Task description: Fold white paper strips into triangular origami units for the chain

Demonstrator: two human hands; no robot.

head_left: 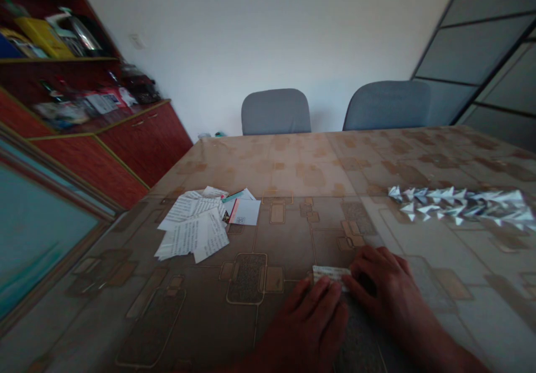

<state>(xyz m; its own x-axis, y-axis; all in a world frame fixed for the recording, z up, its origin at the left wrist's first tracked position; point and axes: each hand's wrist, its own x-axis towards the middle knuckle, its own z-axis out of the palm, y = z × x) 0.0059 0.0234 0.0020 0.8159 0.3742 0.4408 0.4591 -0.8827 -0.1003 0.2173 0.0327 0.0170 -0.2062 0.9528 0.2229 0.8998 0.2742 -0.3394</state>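
Note:
A small strip of printed paper, seemingly folded, lies on the table near its front edge. My left hand rests on the paper's lower left part, fingers stretched out and pressing it down. At the strip's right end, my right hand curls with its thumb on the paper and the fingertips close by. Both hands hide part of the strip. Further left, a loose pile of printed paper pieces is spread out, and a white card with a pink stripe lies at its right side.
Rows of folded, pointed paper pieces stand on the right of the patterned table. Two grey chairs are behind the far edge. At the left is a red-brown cabinet with items on its shelves.

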